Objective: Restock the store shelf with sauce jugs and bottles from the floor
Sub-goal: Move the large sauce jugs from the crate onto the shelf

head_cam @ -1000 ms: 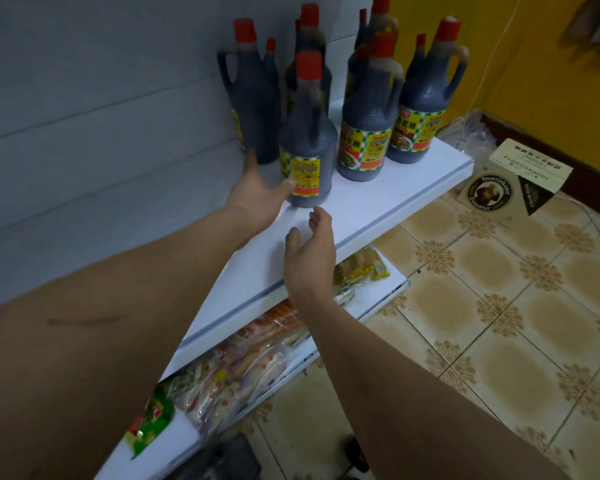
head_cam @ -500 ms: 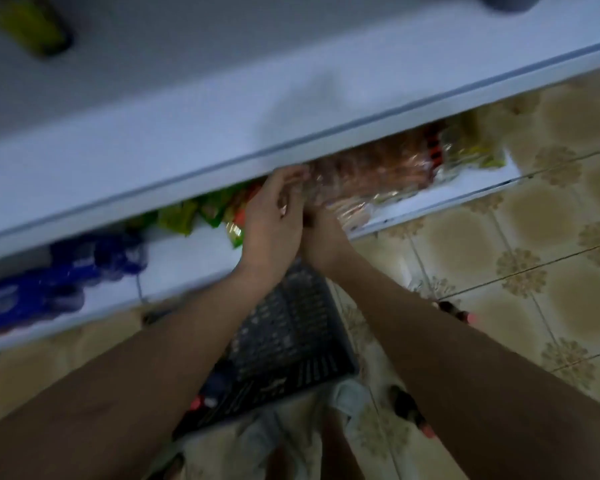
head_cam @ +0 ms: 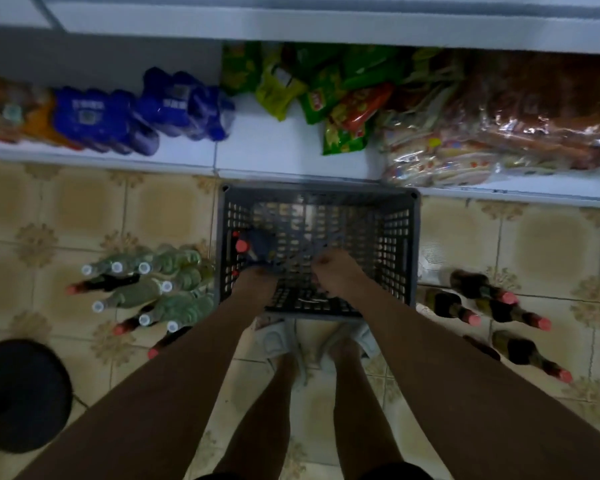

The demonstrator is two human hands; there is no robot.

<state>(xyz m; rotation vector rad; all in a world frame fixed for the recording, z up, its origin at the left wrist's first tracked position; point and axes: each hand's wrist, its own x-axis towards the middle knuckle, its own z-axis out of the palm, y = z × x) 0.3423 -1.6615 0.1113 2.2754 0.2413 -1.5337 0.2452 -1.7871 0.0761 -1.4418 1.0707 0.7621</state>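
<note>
Head | both arms reach down into crate (head_cam: pixel 394 237) | left hand (head_cam: pixel 255 277) grip — on jug (head_cam: pixel 257 245) | right hand (head_cam: pixel 333 268) grip — unclear

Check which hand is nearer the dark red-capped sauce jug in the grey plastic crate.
Left. The left hand is at the dark red-capped sauce jug, seemingly touching it; the right hand sits further right inside the grey plastic crate.

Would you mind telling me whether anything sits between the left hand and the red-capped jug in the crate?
Nothing visible does: the left hand is inside the grey crate, right at the dark red-capped jug, with no other item between them.
</note>
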